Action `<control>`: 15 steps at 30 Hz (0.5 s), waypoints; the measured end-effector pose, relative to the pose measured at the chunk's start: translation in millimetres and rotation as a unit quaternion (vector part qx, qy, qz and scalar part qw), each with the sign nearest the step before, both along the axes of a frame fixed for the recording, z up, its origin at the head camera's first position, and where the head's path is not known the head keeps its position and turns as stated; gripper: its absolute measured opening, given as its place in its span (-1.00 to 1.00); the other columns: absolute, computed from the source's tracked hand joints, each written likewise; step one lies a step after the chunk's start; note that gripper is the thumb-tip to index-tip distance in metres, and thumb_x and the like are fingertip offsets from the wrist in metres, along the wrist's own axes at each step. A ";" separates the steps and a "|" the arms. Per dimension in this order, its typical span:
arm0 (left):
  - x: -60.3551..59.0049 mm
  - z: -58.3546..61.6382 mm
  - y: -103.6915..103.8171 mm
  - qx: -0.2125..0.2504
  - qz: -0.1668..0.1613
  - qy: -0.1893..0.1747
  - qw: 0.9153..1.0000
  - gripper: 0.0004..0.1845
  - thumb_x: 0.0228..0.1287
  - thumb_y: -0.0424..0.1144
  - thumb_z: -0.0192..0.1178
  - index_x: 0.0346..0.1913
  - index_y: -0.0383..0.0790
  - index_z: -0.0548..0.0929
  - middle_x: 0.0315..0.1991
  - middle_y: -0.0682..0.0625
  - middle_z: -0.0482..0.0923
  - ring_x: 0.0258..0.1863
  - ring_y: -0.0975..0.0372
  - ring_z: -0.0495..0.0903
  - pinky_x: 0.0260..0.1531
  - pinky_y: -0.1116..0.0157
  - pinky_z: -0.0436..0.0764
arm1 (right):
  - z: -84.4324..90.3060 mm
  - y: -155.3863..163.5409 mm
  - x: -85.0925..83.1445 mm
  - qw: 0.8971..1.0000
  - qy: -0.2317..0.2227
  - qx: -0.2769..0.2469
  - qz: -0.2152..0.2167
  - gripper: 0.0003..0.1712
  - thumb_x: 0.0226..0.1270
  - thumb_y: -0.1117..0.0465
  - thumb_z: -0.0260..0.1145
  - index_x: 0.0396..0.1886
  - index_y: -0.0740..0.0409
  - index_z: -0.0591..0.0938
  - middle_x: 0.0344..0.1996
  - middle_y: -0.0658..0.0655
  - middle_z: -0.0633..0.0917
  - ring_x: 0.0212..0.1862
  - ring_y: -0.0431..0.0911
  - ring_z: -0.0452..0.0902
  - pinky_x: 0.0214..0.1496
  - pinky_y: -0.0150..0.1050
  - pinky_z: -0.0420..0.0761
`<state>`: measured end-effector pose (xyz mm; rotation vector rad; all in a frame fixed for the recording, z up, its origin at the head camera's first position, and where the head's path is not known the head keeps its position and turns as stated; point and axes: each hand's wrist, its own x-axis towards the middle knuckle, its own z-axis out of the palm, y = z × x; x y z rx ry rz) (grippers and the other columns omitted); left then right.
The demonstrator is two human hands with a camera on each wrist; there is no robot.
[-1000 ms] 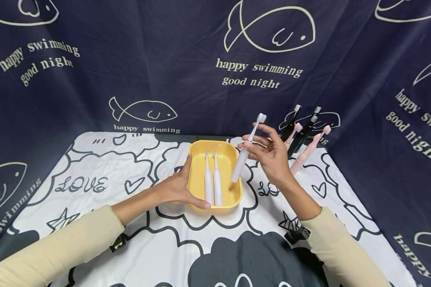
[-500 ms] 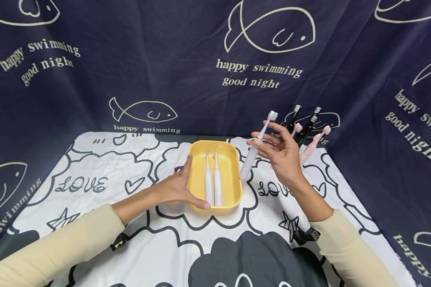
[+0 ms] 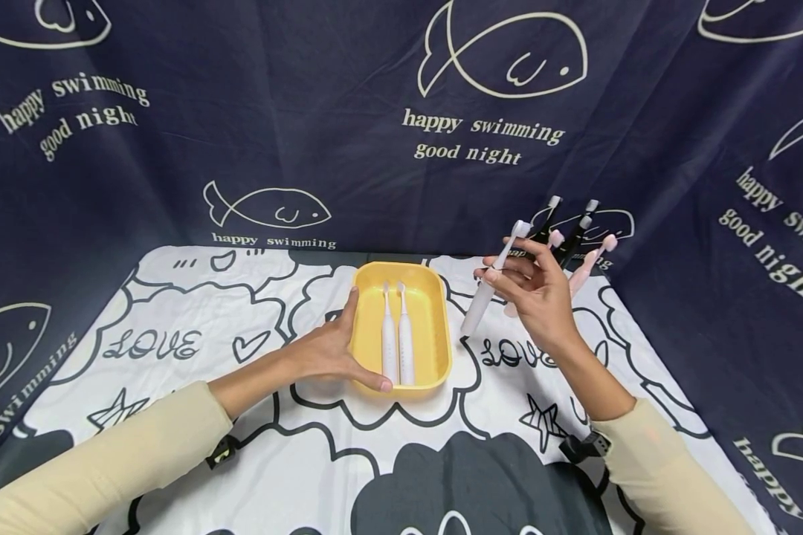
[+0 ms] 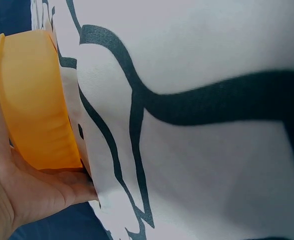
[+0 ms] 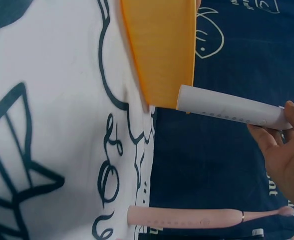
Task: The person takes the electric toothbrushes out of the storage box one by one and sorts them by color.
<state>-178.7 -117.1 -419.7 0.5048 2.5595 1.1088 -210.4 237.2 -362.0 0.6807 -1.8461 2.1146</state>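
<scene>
A white electric toothbrush (image 3: 478, 306) is in my right hand (image 3: 540, 301), pinched near its neck, brush head up and handle slanting down to the left. In the right wrist view the handle (image 5: 226, 106) overlaps the yellow tray's edge, while the head view has it just right of the tray. My left hand (image 3: 331, 349) holds the yellow tray (image 3: 431, 357) at its near left corner, thumb on the front rim and fingers along the left side. Two more white electric toothbrushes (image 3: 406, 349) lie side by side in the tray, heads toward the back.
Behind my right hand, several black electric toothbrushes (image 3: 573, 241) and pink electric toothbrushes (image 3: 582, 273) stand upright, partly hidden by that hand. A white patterned cloth (image 3: 194, 401) covers the table. Dark blue curtains (image 3: 348, 96) hang around its back and sides.
My right hand has moved right with the white electric toothbrush, from over the tray's right edge to beside it. The left hand and the tray have stayed put.
</scene>
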 end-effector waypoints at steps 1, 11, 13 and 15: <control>0.0 -0.1 0.0 0.000 0.000 0.000 1.000 0.95 -0.23 0.42 0.82 0.84 0.00 -0.57 0.74 -0.33 0.32 0.65 -0.11 0.47 0.64 -0.19 0.44 | -1.2 1.8 -0.4 1.000 0.004 0.007 -0.001 -0.35 0.49 0.71 0.33 0.46 0.23 0.56 -0.01 0.14 0.91 -0.01 -0.04 0.95 0.20 -0.15 0.85; 0.4 -0.4 -0.1 -0.007 0.004 0.000 1.000 0.95 -0.24 0.45 0.81 0.85 -0.02 -0.56 0.74 -0.33 0.31 0.63 -0.11 0.48 0.62 -0.19 0.47 | -7.8 13.3 -0.8 0.999 0.016 0.026 -0.025 -0.38 0.45 0.69 0.39 0.40 0.27 0.52 -0.03 0.09 0.92 0.03 -0.10 0.93 0.22 -0.23 0.83; 0.5 -0.3 -0.1 -0.008 0.005 0.001 1.000 0.95 -0.25 0.45 0.81 0.85 -0.01 -0.56 0.74 -0.33 0.31 0.62 -0.11 0.49 0.62 -0.18 0.48 | -7.9 15.3 0.0 0.999 0.018 0.030 -0.037 -0.40 0.45 0.69 0.39 0.37 0.27 0.54 -0.04 0.08 0.93 0.01 -0.12 0.93 0.21 -0.27 0.83; 0.8 -0.2 0.0 -0.008 0.005 0.001 1.000 0.95 -0.25 0.45 0.80 0.85 -0.01 -0.56 0.75 -0.32 0.30 0.62 -0.10 0.50 0.62 -0.17 0.48 | -7.8 17.1 0.7 0.998 0.021 0.034 -0.050 -0.42 0.43 0.71 0.40 0.35 0.31 0.54 -0.06 0.07 0.94 0.00 -0.13 0.93 0.19 -0.29 0.83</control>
